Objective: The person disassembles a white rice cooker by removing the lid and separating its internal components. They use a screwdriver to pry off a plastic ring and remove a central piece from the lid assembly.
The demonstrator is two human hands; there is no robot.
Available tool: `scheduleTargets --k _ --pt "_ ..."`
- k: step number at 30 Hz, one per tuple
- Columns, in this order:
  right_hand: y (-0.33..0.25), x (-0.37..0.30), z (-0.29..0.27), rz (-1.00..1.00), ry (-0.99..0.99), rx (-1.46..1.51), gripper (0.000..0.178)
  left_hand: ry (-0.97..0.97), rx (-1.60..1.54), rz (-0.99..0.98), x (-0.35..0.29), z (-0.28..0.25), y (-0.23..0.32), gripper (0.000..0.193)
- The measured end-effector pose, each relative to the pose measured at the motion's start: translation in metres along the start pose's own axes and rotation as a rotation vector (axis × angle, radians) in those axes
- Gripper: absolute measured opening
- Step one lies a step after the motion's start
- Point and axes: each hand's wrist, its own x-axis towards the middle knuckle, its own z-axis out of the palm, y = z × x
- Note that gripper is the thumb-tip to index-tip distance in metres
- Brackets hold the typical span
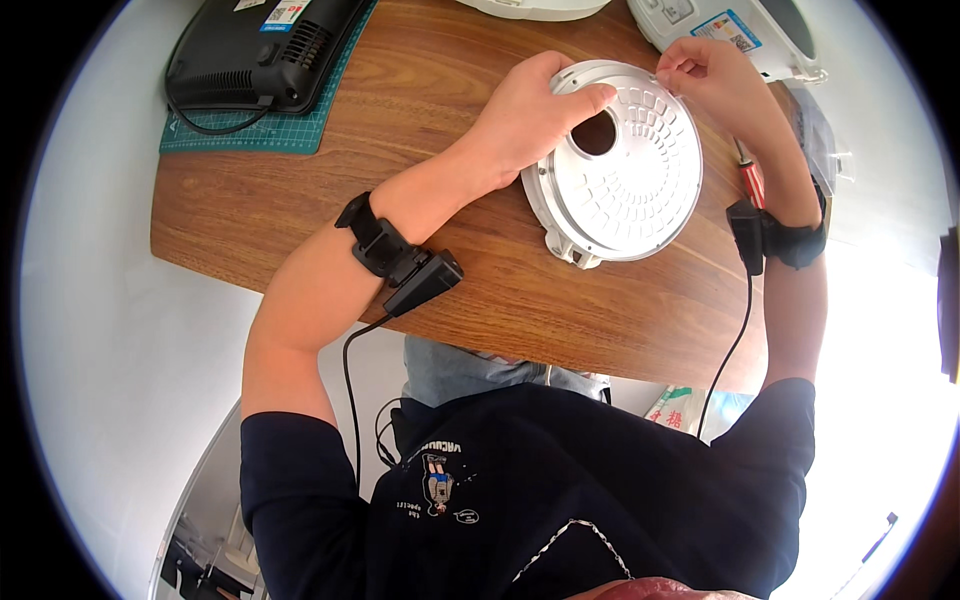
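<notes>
A round appliance lid [640,190] is tilted up over the wooden table, its silvery plate patterned with small raised blocks. A dark round hole [594,134] opens near its left side, and a white hinge piece [572,250] juts from its near edge. My left hand [540,115] grips the lid's left rim, thumb on top beside the hole and fingers hidden beneath. At the far right rim my right hand [700,80] is closed in a pinch. Whatever is between those fingertips is too small to make out.
A black appliance [265,55] with a cord rests on a green cutting mat [240,137] at far left. White appliance parts [735,35] stand at the far edge. By my right forearm lie a red-handled screwdriver [750,182] and a clear plastic box [818,135]. Cabled devices are strapped to both forearms.
</notes>
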Motion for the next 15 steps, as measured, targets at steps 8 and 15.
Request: scheduleTargets --k 8,15 --pt "0.0094 0.0036 0.0004 -0.065 -0.018 0.054 0.014 -0.001 -0.015 -0.004 0.0012 0.0006 -0.0018 0.043" --pt "0.0004 0.0051 0.0053 -0.036 0.012 -0.041 0.017 -0.006 -0.038 -0.016 0.0013 0.0 -0.0028 0.045"
